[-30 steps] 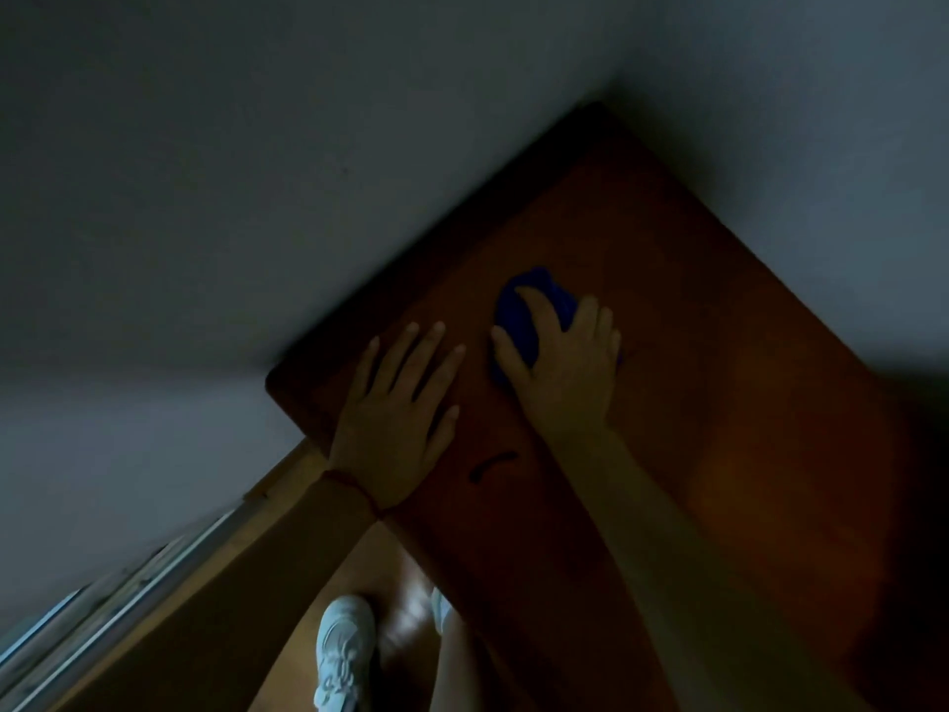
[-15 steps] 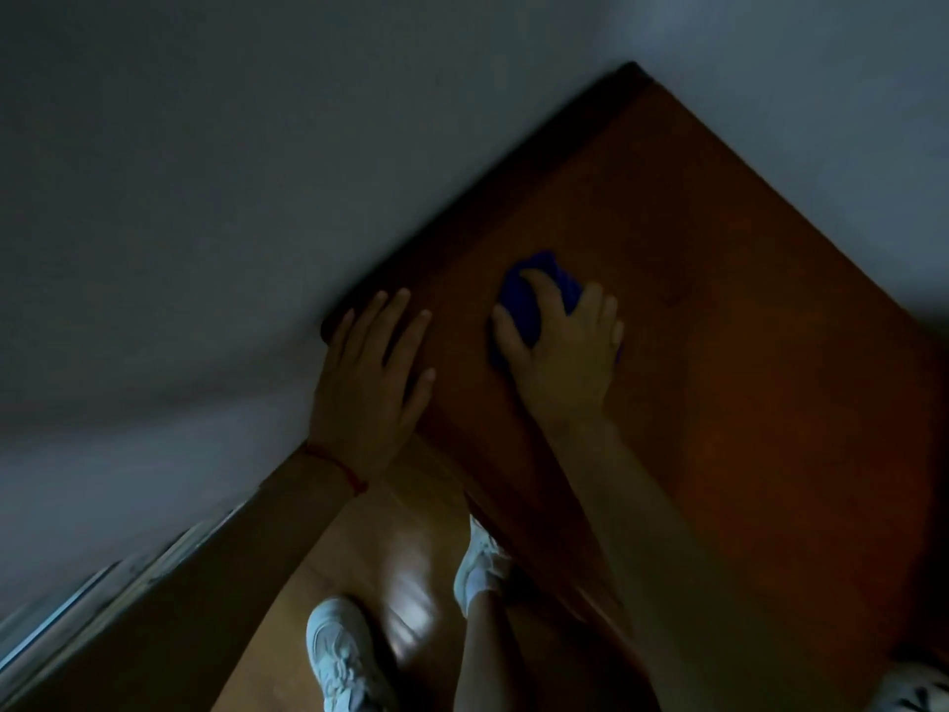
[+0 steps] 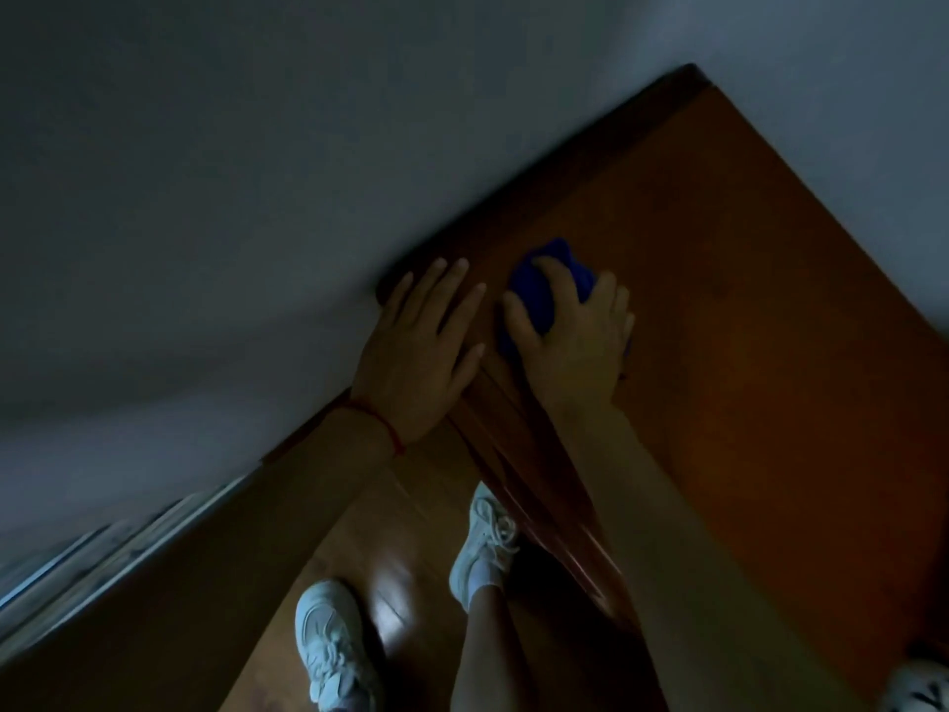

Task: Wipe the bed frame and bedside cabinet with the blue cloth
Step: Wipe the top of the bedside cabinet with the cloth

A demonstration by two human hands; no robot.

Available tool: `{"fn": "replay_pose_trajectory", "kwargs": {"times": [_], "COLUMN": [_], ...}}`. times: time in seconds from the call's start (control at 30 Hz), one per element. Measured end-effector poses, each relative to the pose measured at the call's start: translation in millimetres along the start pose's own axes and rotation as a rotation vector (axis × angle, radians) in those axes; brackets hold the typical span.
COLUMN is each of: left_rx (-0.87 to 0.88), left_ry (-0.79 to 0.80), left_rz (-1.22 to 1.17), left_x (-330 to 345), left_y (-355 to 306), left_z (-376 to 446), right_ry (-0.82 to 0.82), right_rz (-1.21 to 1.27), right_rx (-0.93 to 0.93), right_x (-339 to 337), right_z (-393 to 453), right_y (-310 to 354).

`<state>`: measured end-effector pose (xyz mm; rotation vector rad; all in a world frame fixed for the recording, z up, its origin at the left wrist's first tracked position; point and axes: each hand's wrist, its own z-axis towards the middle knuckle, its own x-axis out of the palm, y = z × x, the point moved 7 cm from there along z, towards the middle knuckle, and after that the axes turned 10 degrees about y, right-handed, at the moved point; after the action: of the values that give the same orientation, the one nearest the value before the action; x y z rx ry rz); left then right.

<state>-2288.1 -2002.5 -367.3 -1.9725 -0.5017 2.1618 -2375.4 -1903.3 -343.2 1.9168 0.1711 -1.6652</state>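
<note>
The room is dim. A reddish-brown wooden bedside cabinet (image 3: 760, 310) fills the right half of the head view, its top set against the wall. My right hand (image 3: 575, 341) presses the bunched blue cloth (image 3: 539, 285) flat on the cabinet top near its left corner; the cloth shows between thumb and fingers. My left hand (image 3: 416, 346) lies flat with fingers spread at the cabinet's left corner edge, holding nothing. A red string circles its wrist.
A grey wall (image 3: 257, 197) rises behind the cabinet. Below are the wooden floor (image 3: 385, 583) and my two white shoes (image 3: 328, 644). A pale striped edge (image 3: 102, 557), blurred, runs along the lower left. A patterned white object (image 3: 919, 688) sits at the bottom right corner.
The view has shifted so the cabinet sits further right. My left hand slid from the cabinet top out to its left corner edge. My right hand and the cloth moved slightly toward that corner.
</note>
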Motion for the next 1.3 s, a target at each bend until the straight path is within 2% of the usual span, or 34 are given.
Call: {"fn": "replay_pose_trajectory", "kwargs": {"times": [0.13, 0.33, 0.6, 0.7, 0.83, 1.03, 1.17, 1.23, 1.3], "left_rx": [-0.156, -0.320, -0.486, -0.564, -0.580, -0.571, -0.577, -0.576, -0.554], "left_ry": [-0.014, 0.008, -0.059, -0.096, -0.111, -0.117, -0.124, -0.107, -0.077], "left_rz": [-0.031, -0.027, -0.052, -0.063, -0.074, -0.095, -0.080, -0.091, -0.072], "left_x": [-2.3, -7.9, -21.5, -28.5, -33.6, -16.4, -4.3, 1.2, 6.7], "left_y": [6.3, 10.9, 12.0, 4.8, -14.5, -31.0, -40.1, -44.8, -48.9], "left_z": [-17.1, -36.5, -69.5, -85.4, -97.2, -84.7, -67.2, -56.6, -46.9], "right_ry": [0.031, 0.090, 0.066, 0.128, 0.186, 0.260, 0.320, 0.321, 0.284], "right_rz": [0.045, 0.014, 0.029, 0.036, -0.002, 0.005, -0.020, -0.001, 0.041], "right_rx": [0.056, -0.085, -0.222, -0.283, -0.337, -0.509, -0.619, -0.592, -0.490], "right_x": [8.9, 14.7, 28.4, 26.9, 23.1, 34.7, 29.2, 18.6, 9.4], "right_z": [28.3, -46.7, 5.4, -8.3, -27.7, 18.3, 25.9, 41.9, 62.2], "right_y": [7.7, 15.6, 64.5, 60.0, 50.8, 81.4, 70.6, 50.1, 31.5]}}
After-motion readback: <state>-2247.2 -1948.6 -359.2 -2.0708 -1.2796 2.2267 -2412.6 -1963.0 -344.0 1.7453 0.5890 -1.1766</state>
